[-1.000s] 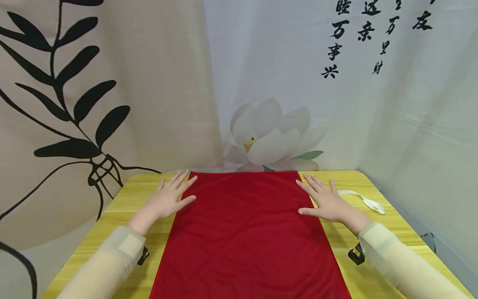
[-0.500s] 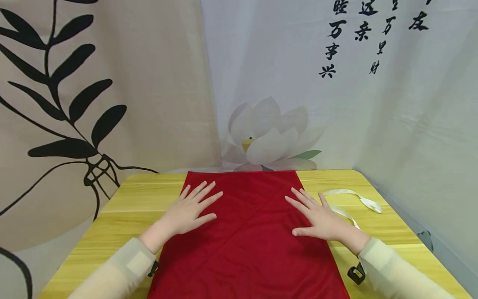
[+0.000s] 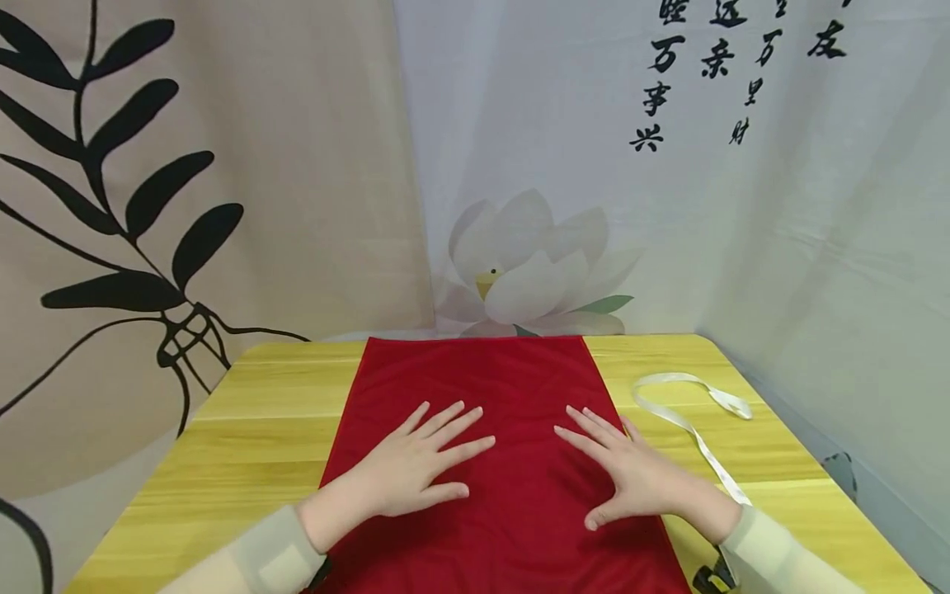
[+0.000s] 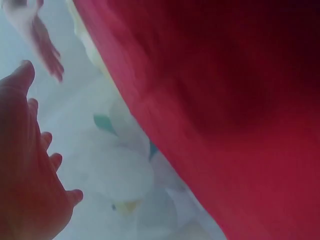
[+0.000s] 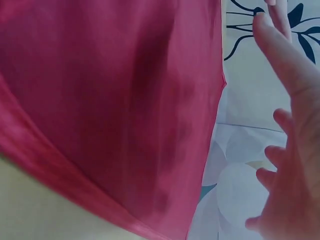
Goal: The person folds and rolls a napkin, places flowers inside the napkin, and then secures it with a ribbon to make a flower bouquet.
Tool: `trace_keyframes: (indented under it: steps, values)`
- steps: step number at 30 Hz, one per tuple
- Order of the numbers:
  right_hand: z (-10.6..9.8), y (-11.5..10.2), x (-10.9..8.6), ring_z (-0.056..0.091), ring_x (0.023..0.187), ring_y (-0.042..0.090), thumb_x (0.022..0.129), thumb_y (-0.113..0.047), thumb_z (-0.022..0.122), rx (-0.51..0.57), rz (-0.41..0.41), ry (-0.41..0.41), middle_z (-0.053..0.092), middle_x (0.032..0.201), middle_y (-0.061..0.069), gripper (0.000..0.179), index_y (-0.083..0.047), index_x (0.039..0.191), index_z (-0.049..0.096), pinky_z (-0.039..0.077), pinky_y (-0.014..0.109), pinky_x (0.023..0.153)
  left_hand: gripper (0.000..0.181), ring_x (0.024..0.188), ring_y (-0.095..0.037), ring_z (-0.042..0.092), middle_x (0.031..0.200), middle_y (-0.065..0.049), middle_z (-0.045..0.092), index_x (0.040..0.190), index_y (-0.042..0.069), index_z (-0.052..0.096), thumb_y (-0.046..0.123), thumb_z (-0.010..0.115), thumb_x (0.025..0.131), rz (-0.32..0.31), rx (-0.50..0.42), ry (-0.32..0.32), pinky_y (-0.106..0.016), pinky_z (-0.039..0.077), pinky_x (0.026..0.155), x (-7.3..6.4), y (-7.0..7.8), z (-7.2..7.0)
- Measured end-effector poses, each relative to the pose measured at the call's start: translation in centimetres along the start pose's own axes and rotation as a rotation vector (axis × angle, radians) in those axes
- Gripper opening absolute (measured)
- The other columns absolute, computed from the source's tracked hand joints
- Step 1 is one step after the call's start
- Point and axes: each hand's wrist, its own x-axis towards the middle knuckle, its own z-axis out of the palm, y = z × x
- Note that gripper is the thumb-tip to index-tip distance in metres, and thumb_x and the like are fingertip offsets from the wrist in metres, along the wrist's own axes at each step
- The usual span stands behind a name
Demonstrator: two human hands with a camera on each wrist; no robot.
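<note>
A red cloth (image 3: 475, 379) lies spread from the table's far edge toward me, with faint wrinkles. My left hand (image 3: 416, 466) is over its left half, fingers straight and spread. Over the right side is my right hand (image 3: 627, 474), its fingers extended and its thumb held apart. Both palms face down and grip nothing. In the left wrist view, a gap shows between the left hand (image 4: 30, 165) and the cloth (image 4: 240, 150). The right wrist view likewise shows the right hand (image 5: 295, 165) apart from the cloth (image 5: 125, 110). The cloth's near end is out of frame.
A yellow wood-grain table (image 3: 260, 412) supports the cloth. To the right, a thin white ribbon (image 3: 729, 403) curves across the wood and passes behind the right forearm. Printed fabric (image 3: 334, 206) hangs behind the table. A black device (image 3: 712, 577) sits beneath the right wrist.
Both hands have come back toward me from near the cloth's far corners. The left also moved inward to the right. More of the white ribbon shows; the cloth looks unchanged.
</note>
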Motion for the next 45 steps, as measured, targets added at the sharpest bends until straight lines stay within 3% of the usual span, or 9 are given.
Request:
trace_keyframes:
  steps: [4, 11, 20, 23, 26, 29, 33, 41, 45]
  values:
    - [0.1, -0.3, -0.5, 0.017, 0.144, 0.03, 0.061, -0.06, 0.084, 0.01, -0.043, -0.03, 0.012, 0.161, -0.001, 0.112, -0.025, 0.153, 0.031, 0.021, 0.068, 0.102, 0.065, 0.147, -0.022, 0.006, 0.162, 0.006, 0.006, 0.153, 0.042, 0.017, 0.057, 0.045, 0.096, 0.082, 0.017, -0.025, -0.059, 0.017, 0.11, 0.1, 1.9, 0.5]
    - [1.1, -0.4, -2.0, 0.03, 0.139, 0.024, 0.061, -0.064, 0.082, -0.07, -0.132, -0.037, 0.026, 0.157, -0.001, 0.103, -0.027, 0.148, 0.04, 0.039, 0.053, 0.097, 0.065, 0.147, -0.019, 0.007, 0.162, 0.005, 0.007, 0.153, 0.042, 0.01, 0.063, 0.035, 0.097, 0.227, 0.028, -0.106, -0.055, 0.022, 0.11, 0.0, 4.8, 1.4]
    - [1.5, -0.2, -3.4, 0.039, 0.133, 0.021, 0.062, -0.076, 0.071, -0.085, -0.305, -0.032, 0.04, 0.149, 0.001, 0.098, -0.026, 0.143, 0.047, 0.042, 0.05, 0.093, 0.072, 0.144, -0.013, 0.018, 0.161, 0.007, 0.012, 0.153, 0.043, 0.01, 0.062, 0.045, 0.093, 0.385, 0.026, -0.209, -0.047, 0.032, 0.108, -0.3, 6.9, 2.2]
    - [1.6, -0.1, -3.7, 0.042, 0.13, 0.021, 0.063, -0.078, 0.069, -0.096, -0.362, -0.02, 0.044, 0.146, 0.0, 0.09, -0.026, 0.135, 0.054, 0.042, 0.047, 0.093, 0.068, 0.143, -0.011, 0.023, 0.16, 0.009, 0.014, 0.153, 0.042, 0.017, 0.057, 0.048, 0.095, 0.405, 0.028, -0.218, -0.042, 0.034, 0.107, -0.3, 7.2, 2.4]
    - [1.8, -0.1, -4.1, 0.047, 0.122, 0.015, 0.065, -0.074, 0.071, -0.1, -0.418, 0.005, 0.05, 0.136, -0.003, 0.07, -0.027, 0.115, 0.06, 0.042, 0.04, 0.09, 0.059, 0.142, -0.009, 0.025, 0.159, 0.009, 0.017, 0.151, 0.042, 0.026, 0.049, 0.049, 0.098, 0.416, 0.035, -0.205, -0.038, 0.036, 0.105, -0.5, 7.5, 2.6]
    - [2.1, -0.1, -4.3, 0.047, 0.104, 0.003, 0.064, -0.067, 0.077, -0.097, -0.46, 0.035, 0.053, 0.115, -0.012, 0.051, -0.028, 0.09, 0.058, 0.04, 0.027, 0.082, 0.05, 0.141, -0.009, 0.025, 0.159, 0.009, 0.02, 0.148, 0.042, 0.035, 0.043, 0.049, 0.1, 0.418, 0.039, -0.185, -0.037, 0.037, 0.104, -0.6, 7.7, 2.8]
    - [2.3, -0.1, -4.5, 0.037, 0.082, -0.006, 0.057, -0.06, 0.085, -0.085, -0.451, 0.023, 0.045, 0.087, -0.022, 0.048, -0.028, 0.071, 0.052, 0.033, 0.02, 0.071, 0.044, 0.14, -0.009, 0.027, 0.157, 0.01, 0.025, 0.144, 0.042, 0.043, 0.04, 0.051, 0.1, 0.404, 0.023, -0.181, -0.039, 0.04, 0.102, -0.7, 7.8, 2.8]
    - [2.0, 0.2, -4.6, 0.037, 0.077, -0.008, 0.061, -0.053, 0.086, -0.049, -0.379, -0.101, 0.042, 0.077, -0.026, 0.041, -0.029, 0.066, 0.052, 0.048, 0.049, 0.073, 0.043, 0.13, -0.004, 0.041, 0.143, 0.013, 0.044, 0.141, 0.043, 0.046, 0.04, 0.053, 0.099, 0.401, 0.011, -0.193, -0.028, 0.043, 0.093, -0.5, 8.0, 2.8]
    - [2.1, 0.3, -4.7, 0.036, 0.076, -0.008, 0.062, -0.049, 0.086, -0.021, -0.38, -0.097, 0.043, 0.077, -0.026, 0.038, -0.03, 0.067, 0.054, 0.042, 0.033, 0.071, 0.042, 0.129, -0.005, 0.042, 0.142, 0.012, 0.046, 0.14, 0.042, 0.048, 0.04, 0.054, 0.099, 0.403, 0.006, -0.19, -0.026, 0.043, 0.093, -0.4, 7.9, 2.8]
